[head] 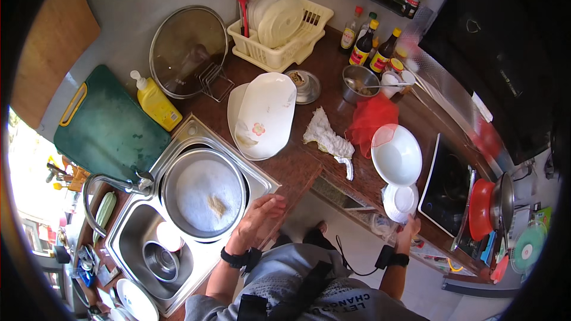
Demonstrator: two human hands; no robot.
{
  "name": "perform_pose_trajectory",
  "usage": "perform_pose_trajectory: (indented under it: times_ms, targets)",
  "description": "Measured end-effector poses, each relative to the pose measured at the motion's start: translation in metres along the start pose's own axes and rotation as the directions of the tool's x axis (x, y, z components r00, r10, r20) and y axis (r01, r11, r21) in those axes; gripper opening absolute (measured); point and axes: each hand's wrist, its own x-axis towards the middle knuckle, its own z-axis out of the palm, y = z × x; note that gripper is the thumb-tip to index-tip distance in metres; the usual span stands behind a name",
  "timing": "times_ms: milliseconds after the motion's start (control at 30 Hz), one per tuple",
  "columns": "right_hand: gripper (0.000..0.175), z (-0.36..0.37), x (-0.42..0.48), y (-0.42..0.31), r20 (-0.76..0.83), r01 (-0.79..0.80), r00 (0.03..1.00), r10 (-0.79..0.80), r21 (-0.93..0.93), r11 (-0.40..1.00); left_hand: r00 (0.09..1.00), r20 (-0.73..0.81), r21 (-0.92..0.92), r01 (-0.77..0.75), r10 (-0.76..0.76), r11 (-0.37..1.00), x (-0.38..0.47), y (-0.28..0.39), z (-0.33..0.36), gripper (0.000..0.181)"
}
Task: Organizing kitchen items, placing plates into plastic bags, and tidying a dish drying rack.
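Observation:
My left hand (263,214) is held by the sink's right edge, fingers loosely extended, with nothing in it. Close by, a large round metal pan (204,194) sits in the upper sink basin, with cloudy water and a tan clump, perhaps a scrubber (217,205), inside. On the right, my right hand (408,227) is at the counter's front edge. Its fingertips meet the lower rim of a small white bowl (401,200); whether they grip it is unclear. Just beyond lies a larger white bowl (396,156), beside a red mesh cloth (372,118).
White oblong dishes (267,113) and a crumpled white cloth (328,136) lie on the counter (294,178). An induction cooktop (448,187) is at right. The lower basin (129,232) holds a metal bowl (160,261). Behind stand a dish rack (285,58) and sauce bottles (363,44).

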Motion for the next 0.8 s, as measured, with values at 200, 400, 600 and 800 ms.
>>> perform_pose_trajectory:
  times_ms: [200,400,600,800]
  targets:
    - [0.036,0.028,-0.079,-0.071,0.007,0.458,0.878,-0.479,-0.303,0.835,0.994,-0.098,0.013,-0.051,0.052,0.999,0.008,0.012,-0.041,0.035]
    - [0.020,0.163,-0.141,-0.149,0.782,0.530,0.577,-0.236,-0.138,0.837,0.923,-0.350,-0.020,-0.180,0.162,0.984,0.029,0.035,-0.049,0.046]
    - [0.030,0.340,-0.151,-0.160,0.998,0.717,0.043,-0.044,0.000,0.697,0.816,-0.564,-0.031,-0.171,0.124,0.985,0.052,0.053,-0.048,0.062]
    - [0.051,0.492,-0.116,-0.133,0.980,0.923,0.064,-0.189,0.014,0.386,0.629,-0.688,0.434,-0.043,0.362,0.900,0.114,0.039,-0.079,0.074]
